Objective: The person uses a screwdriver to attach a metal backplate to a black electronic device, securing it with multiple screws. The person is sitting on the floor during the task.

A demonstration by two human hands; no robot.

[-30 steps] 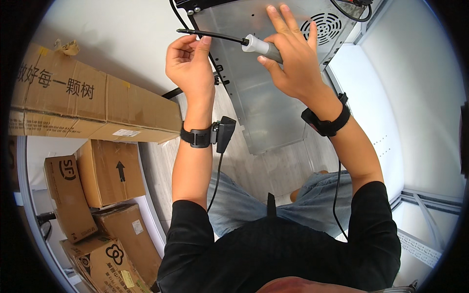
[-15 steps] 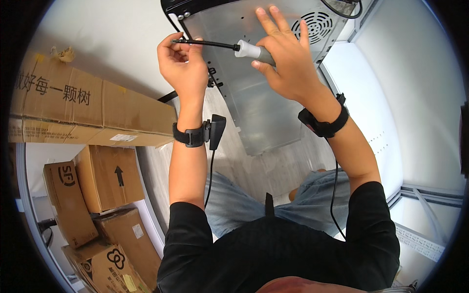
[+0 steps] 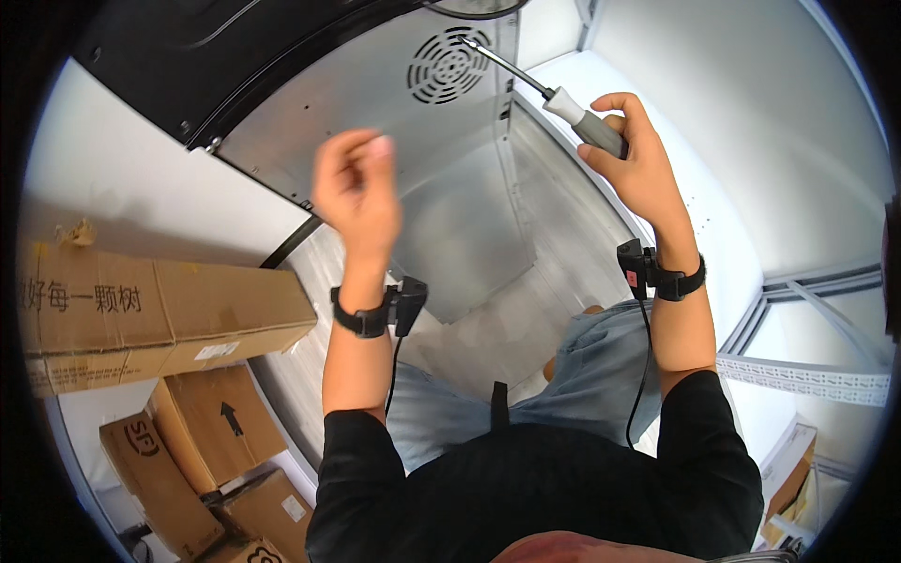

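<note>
My right hand [image 3: 640, 169] is closed around the grey handle of a screwdriver [image 3: 589, 124]. Its long thin shaft points up and left, and the tip overlaps the round slotted vent [image 3: 450, 64] in view; I cannot tell if they touch. My left hand [image 3: 361, 192] is raised in front of the silver metal panel [image 3: 310, 141], its fingers curled in toward the thumb and blurred by motion. Whatever it pinches, if anything, cannot be made out. The panel belongs to a large appliance with a black part [image 3: 188, 70] along its upper left.
A long cardboard box [image 3: 178, 310] lies at left above several smaller cartons [image 3: 221, 422]. White walls and a metal frame [image 3: 807, 291] stand at right. A black cable [image 3: 474, 16] loops near the top. Grey wooden flooring [image 3: 479, 347] shows below the panel.
The screwdriver has swung away from my left hand and its shaft now points up left. My right hand has come off the panel and moved right; my left hand has dropped lower. The view has shifted.
</note>
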